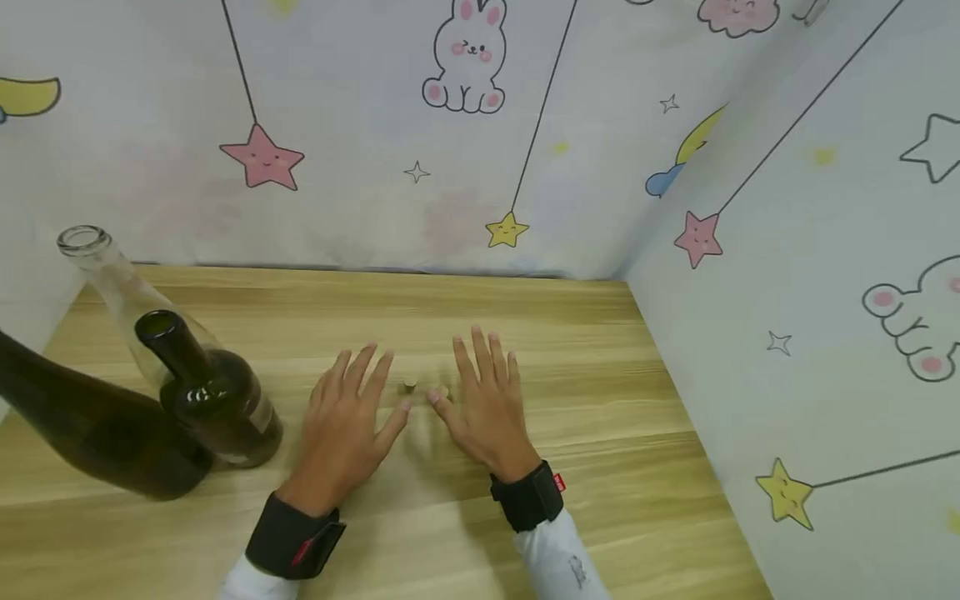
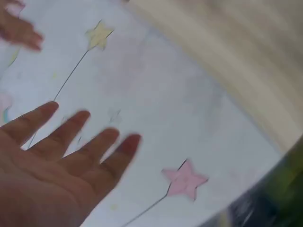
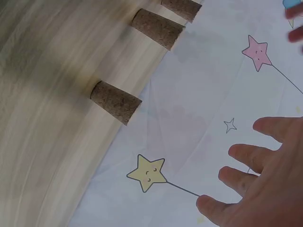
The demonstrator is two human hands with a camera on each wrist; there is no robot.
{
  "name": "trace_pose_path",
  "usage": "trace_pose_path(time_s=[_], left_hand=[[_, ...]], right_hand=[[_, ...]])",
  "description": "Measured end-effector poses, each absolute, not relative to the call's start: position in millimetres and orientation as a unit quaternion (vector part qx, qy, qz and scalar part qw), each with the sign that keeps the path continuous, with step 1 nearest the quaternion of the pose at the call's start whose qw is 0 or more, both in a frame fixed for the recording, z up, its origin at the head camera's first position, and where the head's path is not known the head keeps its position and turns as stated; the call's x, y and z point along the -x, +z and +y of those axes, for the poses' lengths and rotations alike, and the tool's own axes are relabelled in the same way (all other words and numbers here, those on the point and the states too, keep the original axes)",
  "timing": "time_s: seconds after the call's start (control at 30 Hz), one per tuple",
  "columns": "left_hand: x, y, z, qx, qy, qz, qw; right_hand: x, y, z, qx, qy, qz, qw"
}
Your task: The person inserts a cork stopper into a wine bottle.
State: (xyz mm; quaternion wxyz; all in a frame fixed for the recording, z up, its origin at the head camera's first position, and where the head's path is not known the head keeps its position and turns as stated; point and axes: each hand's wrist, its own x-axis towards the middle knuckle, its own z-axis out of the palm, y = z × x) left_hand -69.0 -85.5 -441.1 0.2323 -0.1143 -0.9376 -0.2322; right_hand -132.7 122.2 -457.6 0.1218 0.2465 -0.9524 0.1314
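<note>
Both bare hands hover over the wooden table with fingers spread and nothing in them. My left hand [image 1: 345,429] is on the left, back upward, its thumb pointing toward the right hand. To the right is my right hand [image 1: 487,412], its thumb tip overlapping one of the small corks [image 1: 410,385] between the hands in the head view. Three tapered brown corks stand on the wood in the right wrist view: a near cork [image 3: 116,103], a middle cork [image 3: 158,29] and a far cork [image 3: 182,8] cut by the top edge.
Left of my left hand are three bottles: a short dark bottle [image 1: 217,400] with a label, a tall clear bottle [image 1: 123,292] behind it, and a dark green bottle [image 1: 97,433] cut by the frame. Cartoon-printed sheets [image 1: 352,217] border the table's back and right.
</note>
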Motion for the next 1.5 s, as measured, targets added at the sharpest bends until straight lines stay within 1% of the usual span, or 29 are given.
trace_pose_path(time_s=[0.1,0.2,0.27,0.3,0.37,0.4,0.43,0.5,0.57,0.67,0.73,0.8,0.93,1.03,1.23,1.37,1.5], left_hand=[[53,-402,-87,0.147,-0.258,-0.882,0.365],[40,-362,-88,0.159,-0.301,-0.783,0.521],[34,-341,-91,0.129,-0.313,-0.704,0.624],[32,-334,-93,0.101,-0.319,-0.666,0.667],[31,-324,-99,0.033,-0.333,-0.608,0.72],[32,-321,-102,0.001,-0.344,-0.592,0.729],[33,-319,-105,-0.024,-0.354,-0.584,0.73],[35,-317,-108,-0.044,-0.403,-0.577,0.709],[36,-318,-108,-0.037,-0.455,-0.588,0.668],[35,-323,-106,-0.026,-0.528,-0.615,0.585],[34,-329,-107,-0.04,-0.538,-0.647,0.538],[34,-333,-109,-0.061,-0.532,-0.672,0.511],[33,-342,-114,-0.099,-0.495,-0.702,0.502],[32,-345,-115,-0.11,-0.474,-0.714,0.504],[31,-347,-117,-0.13,-0.43,-0.729,0.516],[27,-349,-119,-0.129,-0.412,-0.75,0.501],[22,-349,-118,-0.101,-0.427,-0.754,0.489]], right_hand=[[134,-446,129,-0.244,0.148,-0.95,0.13],[139,-431,138,-0.241,0.167,-0.946,0.14],[141,-420,144,-0.238,0.178,-0.944,0.144],[142,-416,146,-0.237,0.184,-0.943,0.146],[144,-408,150,-0.239,0.19,-0.94,0.154],[143,-405,152,-0.237,0.193,-0.939,0.157],[142,-402,154,-0.237,0.196,-0.938,0.159],[139,-399,157,-0.237,0.2,-0.937,0.161],[135,-396,158,-0.239,0.203,-0.936,0.16],[129,-395,158,-0.237,0.206,-0.937,0.154],[125,-395,158,-0.234,0.207,-0.938,0.153],[122,-395,159,-0.232,0.209,-0.938,0.15],[115,-396,160,-0.231,0.213,-0.939,0.141],[112,-396,162,-0.23,0.215,-0.94,0.133],[106,-397,162,-0.23,0.222,-0.938,0.138],[103,-400,161,-0.225,0.225,-0.938,0.137],[100,-400,161,-0.222,0.229,-0.938,0.135]])
